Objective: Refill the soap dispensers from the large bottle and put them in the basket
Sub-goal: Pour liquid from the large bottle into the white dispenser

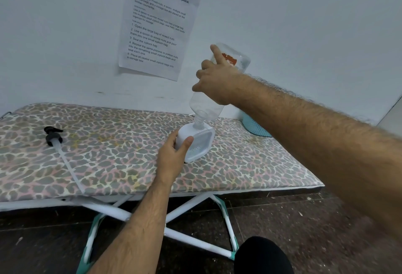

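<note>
Both hands busy: your right hand (214,82) grips upturned large bottle (219,82), neck in dispenser (195,143); left hand (171,154) clamps dispenser on board (108,154). Pouring step. Next: pump (53,136), left of dispenser, back on; basket (256,127) right of it.

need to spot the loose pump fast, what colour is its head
Black, with a translucent white tube; the pump lies on the leopard-print board, head view.

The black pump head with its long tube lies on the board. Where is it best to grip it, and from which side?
Grip the pump head at its black collar, coming from above. It lies flat on the ironing board, nozzle toward the wall; its thin tube probably bends and may be soapy.
</note>
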